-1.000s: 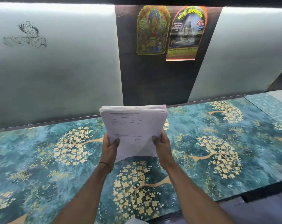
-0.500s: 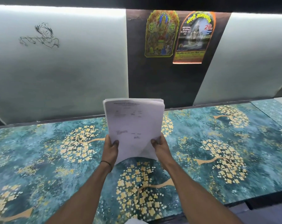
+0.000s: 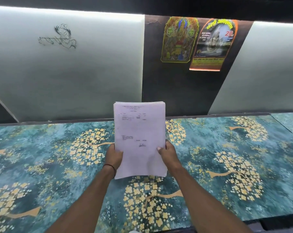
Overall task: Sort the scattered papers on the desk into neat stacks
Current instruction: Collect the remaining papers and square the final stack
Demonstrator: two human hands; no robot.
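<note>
The left hand (image 3: 114, 156) and right hand (image 3: 170, 153) gripped the thick white printed paper stack (image 3: 139, 140) between them by its 2 lower edges, upright above the teal floral-patterned desk (image 3: 226, 165), probably to square it.

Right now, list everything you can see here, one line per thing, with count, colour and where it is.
stack of papers: one, white with printed text, held upright above the desk, centre
desk: one, teal with golden flower-tree pattern, across the lower frame
religious posters: two, multicoloured, on the dark wall panel, upper right of centre
line drawing: one, black, on the pale panel, upper left
left hand: one, black wrist thread, gripping the stack's left edge
right hand: one, gripping the stack's right edge
</note>
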